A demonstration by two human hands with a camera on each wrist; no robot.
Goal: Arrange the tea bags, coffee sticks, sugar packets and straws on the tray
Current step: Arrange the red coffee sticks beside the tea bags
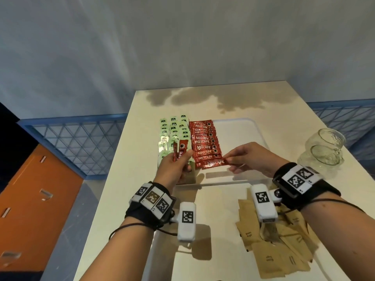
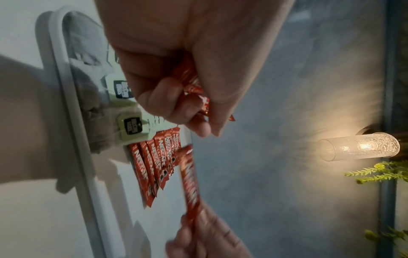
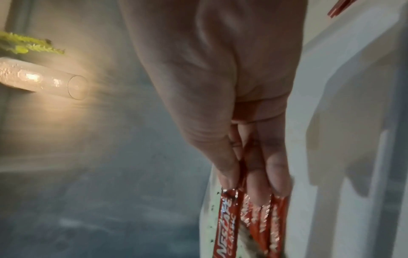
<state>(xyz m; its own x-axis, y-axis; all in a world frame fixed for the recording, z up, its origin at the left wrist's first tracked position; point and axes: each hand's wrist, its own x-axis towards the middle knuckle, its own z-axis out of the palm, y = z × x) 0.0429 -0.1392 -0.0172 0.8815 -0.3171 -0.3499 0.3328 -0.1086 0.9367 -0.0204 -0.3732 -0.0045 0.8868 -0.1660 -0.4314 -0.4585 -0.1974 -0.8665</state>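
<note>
Left hand (image 1: 176,165) raised, fingers curled round a few red foil coffee sticks (image 1: 179,151). Right hand (image 1: 250,158) level beside it, thumb and fingertips pinching one red stick (image 1: 215,163) by its end.

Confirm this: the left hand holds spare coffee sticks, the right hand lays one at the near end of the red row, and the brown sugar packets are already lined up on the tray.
One thing is wrong. The brown sugar packets are not on the tray; in the head view they lie in a loose pile on the table, nearer the person. The left hand does hold spare coffee sticks, and the right hand lays one at the row's near end.
</note>
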